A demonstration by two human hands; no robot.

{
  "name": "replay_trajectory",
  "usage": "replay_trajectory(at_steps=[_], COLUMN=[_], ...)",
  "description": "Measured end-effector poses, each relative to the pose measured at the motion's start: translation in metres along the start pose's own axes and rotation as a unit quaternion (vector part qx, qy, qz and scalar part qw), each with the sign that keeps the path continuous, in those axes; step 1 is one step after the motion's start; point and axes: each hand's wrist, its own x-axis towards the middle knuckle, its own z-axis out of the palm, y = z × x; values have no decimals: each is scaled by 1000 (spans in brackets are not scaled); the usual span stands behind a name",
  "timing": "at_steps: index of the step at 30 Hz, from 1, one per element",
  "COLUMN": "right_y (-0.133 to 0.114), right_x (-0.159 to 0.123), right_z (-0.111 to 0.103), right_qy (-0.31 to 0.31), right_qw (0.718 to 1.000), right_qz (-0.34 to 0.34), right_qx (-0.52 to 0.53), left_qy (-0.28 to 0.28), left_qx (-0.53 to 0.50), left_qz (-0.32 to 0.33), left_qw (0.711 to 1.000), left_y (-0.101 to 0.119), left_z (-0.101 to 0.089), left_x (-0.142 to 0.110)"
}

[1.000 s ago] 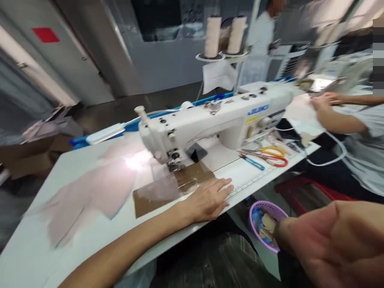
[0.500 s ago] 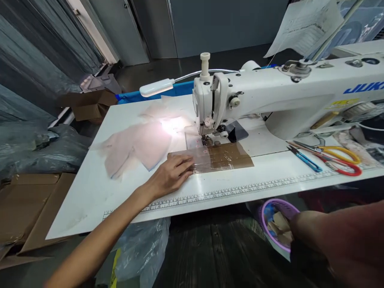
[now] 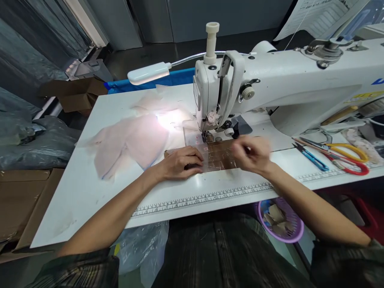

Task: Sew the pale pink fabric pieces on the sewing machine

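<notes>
A brown taped piece [image 3: 220,156] with a clear plastic piece [image 3: 193,136] at its left lies on the sewing machine bed, just in front of the needle and presser foot [image 3: 207,137]. My left hand [image 3: 181,163] rests on the left end of these pieces, fingers bent forward and thumb apart, palm down. Over the brown piece's right end is my right hand [image 3: 252,154], smeared by motion. Its fingers are curled together, and whatever they may hold is too blurred to make out. Sheer pale pink fabric [image 3: 141,138] lies left of the machine.
The white sewing machine [image 3: 219,92] stands over the table, a lamp [image 3: 149,73] shining beside it. Blue thread snips [image 3: 312,157], red-handled scissors [image 3: 355,168] and yellow-handled scissors [image 3: 352,151] lie at right. A purple basket [image 3: 295,236] of scraps sits below the table edge.
My right hand has come up from beside the basket to the brown piece, its fingers curled. My left hand stays on the pieces. The camera view has moved closer to the machine.
</notes>
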Motion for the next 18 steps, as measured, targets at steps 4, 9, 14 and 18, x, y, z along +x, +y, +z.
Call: replay_trajectory(at_steps=[4,9,14,18], right_y=[21,36,35,33], right_x=[35,44,39,37], right_z=[19,28,22,16], right_qy=[-160,-171,-156,-173], right_qw=[981,978,983,981], right_qz=[-10,27,10,-23], right_qx=[-109,-116,-96,-87], left_qy=[-6,21,47,66], left_qx=[-7,2,30,70], left_qz=[4,4,0,7], left_qw=[1000,1000,998,995], left_y=[2,0,0,0], left_z=[-1,4,6,6], left_x=[-2,-1,-3,-3])
